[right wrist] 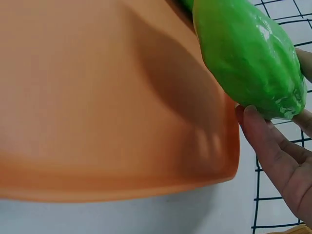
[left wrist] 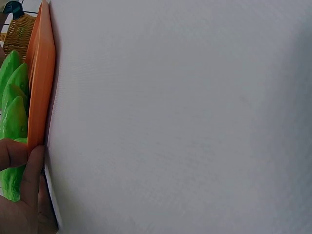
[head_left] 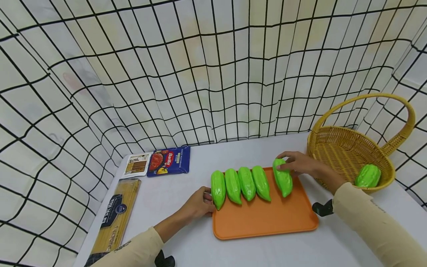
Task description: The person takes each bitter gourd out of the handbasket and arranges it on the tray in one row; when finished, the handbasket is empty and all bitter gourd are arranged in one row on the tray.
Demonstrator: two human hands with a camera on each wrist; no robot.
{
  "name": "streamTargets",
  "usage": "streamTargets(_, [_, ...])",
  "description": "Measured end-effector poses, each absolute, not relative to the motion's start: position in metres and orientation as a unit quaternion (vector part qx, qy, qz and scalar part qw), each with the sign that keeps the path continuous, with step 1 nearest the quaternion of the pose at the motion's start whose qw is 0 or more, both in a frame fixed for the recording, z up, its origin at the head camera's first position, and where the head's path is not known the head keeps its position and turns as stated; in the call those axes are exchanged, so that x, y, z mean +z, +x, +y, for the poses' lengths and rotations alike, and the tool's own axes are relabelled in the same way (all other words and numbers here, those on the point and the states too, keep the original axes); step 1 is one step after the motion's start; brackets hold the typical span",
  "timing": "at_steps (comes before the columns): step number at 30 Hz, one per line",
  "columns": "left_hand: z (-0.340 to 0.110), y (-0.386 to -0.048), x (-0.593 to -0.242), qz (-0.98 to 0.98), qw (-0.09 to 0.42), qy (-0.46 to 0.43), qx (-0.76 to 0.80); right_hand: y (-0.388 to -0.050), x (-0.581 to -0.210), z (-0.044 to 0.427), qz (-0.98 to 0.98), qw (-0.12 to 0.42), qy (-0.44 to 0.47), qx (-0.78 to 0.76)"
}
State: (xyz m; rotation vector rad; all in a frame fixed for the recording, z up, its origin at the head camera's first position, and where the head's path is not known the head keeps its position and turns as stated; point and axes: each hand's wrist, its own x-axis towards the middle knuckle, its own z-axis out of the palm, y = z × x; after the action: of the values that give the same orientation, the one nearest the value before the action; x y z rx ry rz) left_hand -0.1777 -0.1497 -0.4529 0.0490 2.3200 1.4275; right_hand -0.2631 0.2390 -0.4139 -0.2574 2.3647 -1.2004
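My right hand [head_left: 297, 163] holds a glossy green, tapered pod-like fruit [head_left: 282, 178] by its broad end, tip toward me. In the right wrist view the held green fruit [right wrist: 248, 58] casts a shadow on the orange tray [right wrist: 97, 97], so it hangs just above it. Several similar green fruits [head_left: 247, 183] lie side by side along the tray's far left. My left hand [head_left: 198, 204] grips the left edge of the orange tray [head_left: 267, 222]. The left wrist view shows fingers on both sides of the tray rim [left wrist: 41, 97].
A yellow wicker basket [head_left: 347, 148] with a tall handle stands at the right, holding another green fruit [head_left: 368, 175]. At the left lie a pack of spaghetti [head_left: 116, 215], a blue Barilla packet [head_left: 169, 161] and a white-and-brown packet [head_left: 136, 165]. Black netting [head_left: 213, 74] surrounds the white table.
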Motion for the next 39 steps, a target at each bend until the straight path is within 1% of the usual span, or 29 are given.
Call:
streamTargets(7, [-0.150,-0.177,-0.452,0.833,0.206,0.015,0.513,-0.266,-0.419,0.231,0.849,0.245,-0.111,-0.455])
streamTargets(16, [-0.150,-0.178,-0.454,0.832,0.206,0.014,0.515,-0.270,-0.425,0.223,0.867,0.249,-0.116,-0.416])
streamTargets(29, [-0.150,-0.179,-0.456,0.835,0.202,0.016,0.511,-0.272,-0.429,0.213,0.891,0.218,-0.128,-0.378])
streamTargets(39, [-0.150,-0.178,-0.455,0.836,0.205,0.014,0.510,-0.272,-0.427,0.212,0.898,0.221,-0.132,-0.356])
